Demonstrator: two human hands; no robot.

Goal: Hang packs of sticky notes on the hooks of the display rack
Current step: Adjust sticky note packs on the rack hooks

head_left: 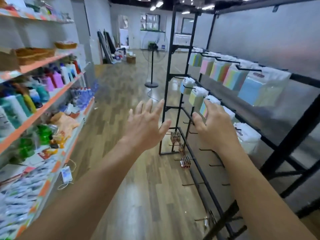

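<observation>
Black display rack [174, 54], pastel striped sticky-note packs [220, 71], one pale blue [251, 92], orange-edged shelves [50, 105]

Both hands [180, 125] spread, empty, beside display rack [199, 163]

The black display rack [170, 49] is carrying packs of sticky notes [259, 90] hanging from hooks [249, 69] along its upper bars, with small reddish items [185, 161] hanging near its bottom bar.

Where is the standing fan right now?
In the head view the standing fan is upper middle, on the wooden floor down the aisle, just left of the display rack, with a cardboard box farther back on its left.
</observation>
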